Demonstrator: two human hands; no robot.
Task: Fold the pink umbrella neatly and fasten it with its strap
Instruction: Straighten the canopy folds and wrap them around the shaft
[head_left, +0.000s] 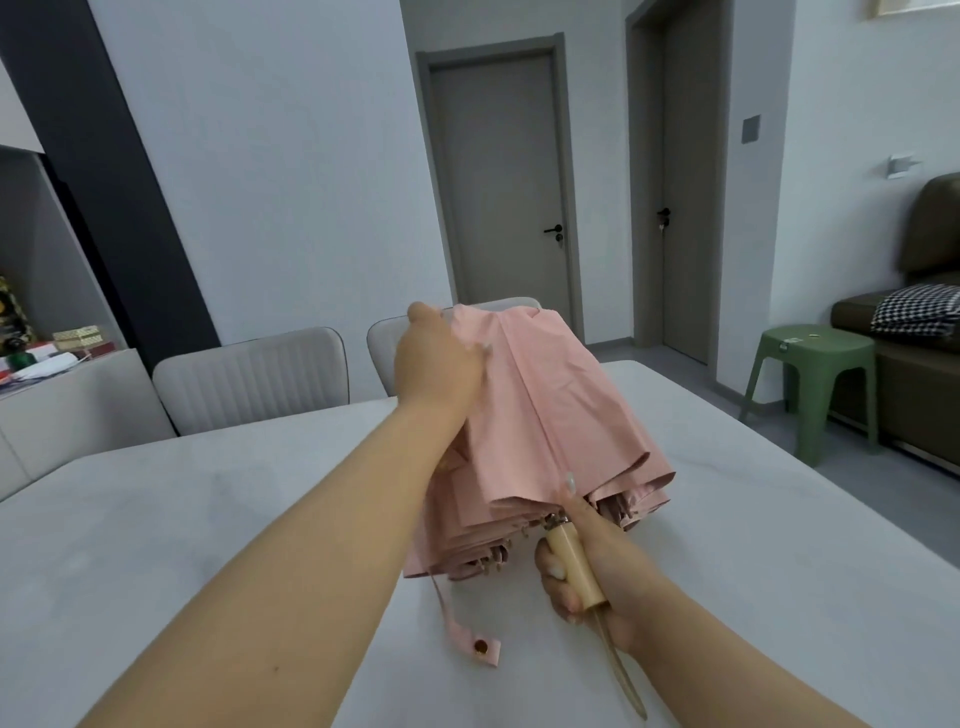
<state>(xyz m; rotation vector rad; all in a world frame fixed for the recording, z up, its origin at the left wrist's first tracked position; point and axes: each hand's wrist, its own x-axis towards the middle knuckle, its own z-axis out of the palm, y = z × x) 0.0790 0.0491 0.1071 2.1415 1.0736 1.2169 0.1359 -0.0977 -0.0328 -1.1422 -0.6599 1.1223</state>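
Two bare forearms reach into view from the bottom edge, with no sleeves, watch, bracelets or rings showing on either. The left hand (436, 364) is seen from the back, and one pale, glossy nail tip shows at its far edge. The right hand (582, 551) has long nails with a pale, shiny polish: one on the finger nearest the top, and others on the fingers at its lower side. Nothing else of the person appears beyond the arms and hands.
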